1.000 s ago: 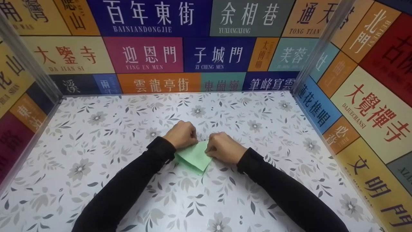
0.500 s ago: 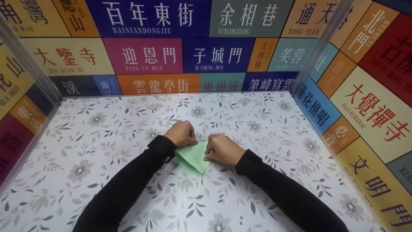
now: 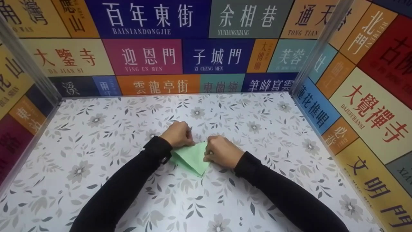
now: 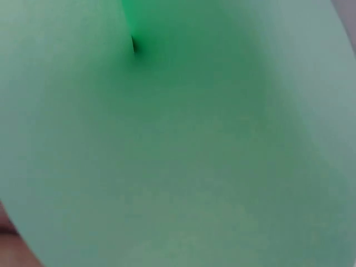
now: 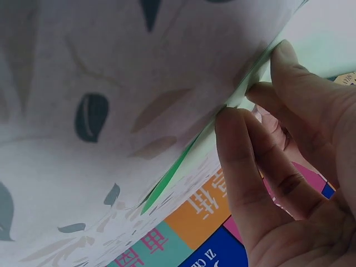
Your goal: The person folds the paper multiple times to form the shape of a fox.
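A folded piece of light green paper (image 3: 192, 158) lies on the table between both hands, one corner pointing toward me. Its layers stand a little apart along the left side. My left hand (image 3: 177, 134) pinches the paper near its upper left edge. At the right edge, my right hand (image 3: 223, 150) has thumb and fingers on the paper; in the right wrist view, that hand (image 5: 295, 161) pinches along the thin edge. Green paper (image 4: 183, 167) fills nearly all of the left wrist view, with a small dark gap near the top. Most left fingertips are hidden there.
The table (image 3: 128, 199) bears a white cover printed with grey flowers and leaves. Panels with coloured Chinese signs (image 3: 148, 56) stand at the back, left and right (image 3: 370, 109), joined by clear corner strips.
My left hand has shifted slightly left, and the paper's left side has spread with it. The right hand has moved slightly left and down, staying at the right edge.
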`<action>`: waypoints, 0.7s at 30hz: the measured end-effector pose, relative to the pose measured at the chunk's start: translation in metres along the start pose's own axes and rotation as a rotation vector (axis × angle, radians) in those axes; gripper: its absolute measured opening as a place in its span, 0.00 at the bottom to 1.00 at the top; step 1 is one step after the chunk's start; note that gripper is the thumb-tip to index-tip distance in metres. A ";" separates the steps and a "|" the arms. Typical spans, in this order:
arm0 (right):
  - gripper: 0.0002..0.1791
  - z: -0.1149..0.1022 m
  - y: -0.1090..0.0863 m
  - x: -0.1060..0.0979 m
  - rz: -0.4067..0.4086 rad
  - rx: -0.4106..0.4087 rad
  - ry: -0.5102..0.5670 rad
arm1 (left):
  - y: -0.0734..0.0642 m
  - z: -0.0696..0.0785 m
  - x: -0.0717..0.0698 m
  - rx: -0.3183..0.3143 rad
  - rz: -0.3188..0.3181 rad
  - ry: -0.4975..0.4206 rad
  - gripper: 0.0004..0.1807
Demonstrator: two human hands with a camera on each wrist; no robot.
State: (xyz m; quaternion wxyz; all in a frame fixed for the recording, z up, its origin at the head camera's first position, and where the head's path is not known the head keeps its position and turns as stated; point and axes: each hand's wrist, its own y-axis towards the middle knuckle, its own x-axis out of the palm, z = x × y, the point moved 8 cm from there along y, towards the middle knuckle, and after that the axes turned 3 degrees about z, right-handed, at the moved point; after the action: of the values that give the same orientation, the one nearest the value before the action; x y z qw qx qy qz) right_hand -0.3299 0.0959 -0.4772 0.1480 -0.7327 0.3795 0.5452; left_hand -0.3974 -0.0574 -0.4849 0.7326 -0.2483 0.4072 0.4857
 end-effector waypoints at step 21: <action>0.06 -0.001 -0.002 -0.001 -0.010 0.031 0.015 | -0.024 -0.026 -0.013 -0.039 -0.006 0.000 0.06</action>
State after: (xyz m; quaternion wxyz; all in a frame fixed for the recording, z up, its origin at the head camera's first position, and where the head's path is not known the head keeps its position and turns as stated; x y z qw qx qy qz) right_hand -0.3284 0.0970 -0.4766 0.1591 -0.7363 0.3855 0.5328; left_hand -0.3874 -0.0938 -0.4887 0.7289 -0.2638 0.3971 0.4914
